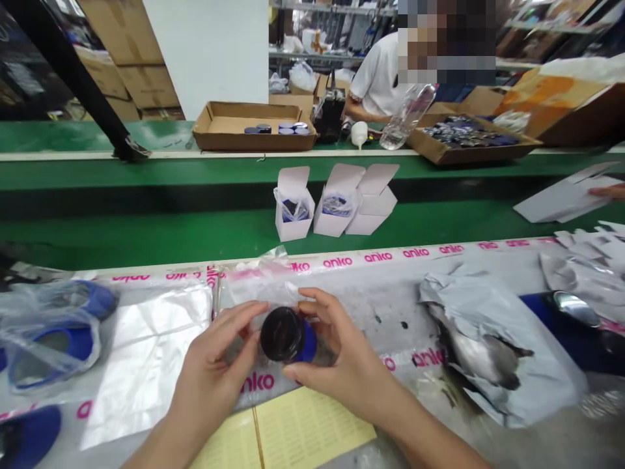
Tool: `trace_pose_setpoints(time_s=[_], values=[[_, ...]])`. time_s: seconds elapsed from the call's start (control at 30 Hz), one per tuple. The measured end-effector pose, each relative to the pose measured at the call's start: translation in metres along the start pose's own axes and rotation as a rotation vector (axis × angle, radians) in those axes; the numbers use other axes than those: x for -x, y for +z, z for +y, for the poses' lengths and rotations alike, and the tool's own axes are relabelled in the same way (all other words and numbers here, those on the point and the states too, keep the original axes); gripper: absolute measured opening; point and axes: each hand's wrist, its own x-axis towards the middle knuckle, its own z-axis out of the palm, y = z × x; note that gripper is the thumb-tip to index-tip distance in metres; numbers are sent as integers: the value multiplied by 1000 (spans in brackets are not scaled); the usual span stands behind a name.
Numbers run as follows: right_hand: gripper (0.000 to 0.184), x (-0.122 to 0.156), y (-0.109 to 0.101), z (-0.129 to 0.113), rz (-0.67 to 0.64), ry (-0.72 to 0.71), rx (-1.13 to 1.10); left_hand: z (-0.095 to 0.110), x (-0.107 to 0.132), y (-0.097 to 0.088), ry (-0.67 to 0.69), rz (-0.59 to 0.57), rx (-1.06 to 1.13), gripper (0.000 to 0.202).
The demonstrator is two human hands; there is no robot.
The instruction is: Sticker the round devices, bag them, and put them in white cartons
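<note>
Both of my hands hold a small blue round item with a dark lid [287, 336] just above the work surface. My left hand [215, 365] grips it from the left, fingers curled round its side. From the right, my right hand [336, 355] closes thumb and fingers around it. A clear plastic bag [254, 280] lies right behind the item, partly under my fingers. A yellow printed sheet [293, 433] lies below my hands.
Several blue items in plastic bags [49, 332] lie at the left. Crumpled grey wrapping [488, 345] lies at the right. Three open white cartons [336, 202] stand on the green conveyor belt [146, 228]. A person in white sits beyond cardboard trays [254, 127].
</note>
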Motion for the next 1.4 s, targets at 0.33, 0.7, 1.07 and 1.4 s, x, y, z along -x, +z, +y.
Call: trace_pose_setpoints(time_s=[0.33,0.7,1.07,1.4], values=[[84,-6,-5,1,-39,-128,211,9,-2,-3,157,-158,136,42],[49,-1,12,-4,198,-51,55,16,7,5,516,-106,50,52],[64,-11,19,-7,91,32,-432,-1,16,28,108,171,67,19],[57,-6,14,-23,-91,82,-571,9,11,21,13,61,179,15]])
